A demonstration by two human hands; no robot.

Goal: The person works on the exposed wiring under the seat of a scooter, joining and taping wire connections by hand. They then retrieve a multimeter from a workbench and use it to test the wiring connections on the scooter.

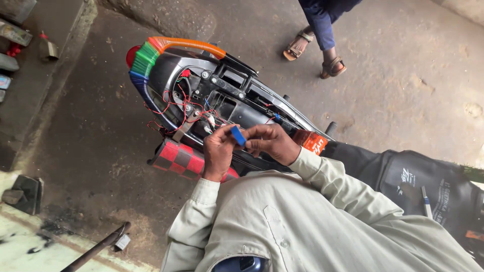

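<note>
Both our hands meet over the open back of the black motorbike (237, 95). Our left hand (218, 153) and right hand (269, 142) pinch a small blue plastic piece (238, 135) together, fingers closed on it, just above the thin red wires (176, 103). We think we should hold it steady and work slowly. Our wrists bend inward, elbows tucked near our pale shirt (302, 221).
</note>
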